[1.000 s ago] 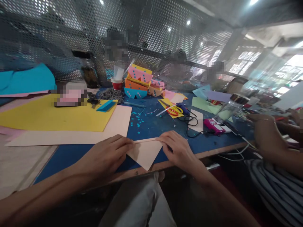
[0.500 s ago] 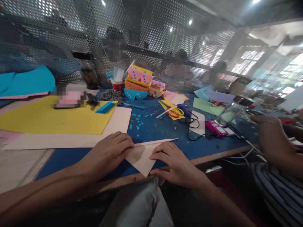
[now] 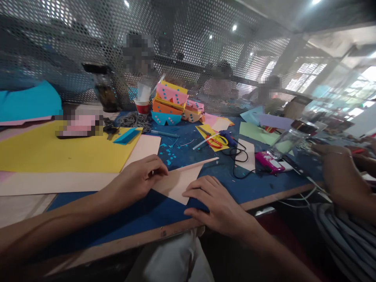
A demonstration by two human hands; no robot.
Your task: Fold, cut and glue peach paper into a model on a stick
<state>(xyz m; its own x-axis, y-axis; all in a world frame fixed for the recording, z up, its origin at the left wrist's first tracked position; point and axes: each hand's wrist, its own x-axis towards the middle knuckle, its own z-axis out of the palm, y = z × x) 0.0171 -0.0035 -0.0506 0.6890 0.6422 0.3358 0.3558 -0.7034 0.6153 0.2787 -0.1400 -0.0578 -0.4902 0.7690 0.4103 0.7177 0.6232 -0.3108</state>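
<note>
A pale peach sheet of paper (image 3: 179,181) lies on the blue tabletop in front of me, a narrow strip folded along its far edge and one corner pointing towards me. My left hand (image 3: 143,174) is closed on the paper's left end, thumb and fingers pinching it; some of that end is hidden under the hand. Beside the paper's right side rests my right hand (image 3: 213,203), fingers apart and slightly bent, with the fingertips at the sheet's edge. Whether those fingertips press on it is hard to see.
Yellow sheets (image 3: 73,156) and a phone (image 3: 80,124) lie left. Behind are folded paper pieces (image 3: 167,111), a red cup (image 3: 142,106) and scissors (image 3: 216,141). A glue gun (image 3: 230,138), glass jar (image 3: 283,143) and pink device (image 3: 268,161) sit right, near another person's arm (image 3: 337,172).
The paper has moved away from the table's near edge, and its folded strip tilts more steeply. My left hand went with it, now pinching; the right hand stayed nearly in place.
</note>
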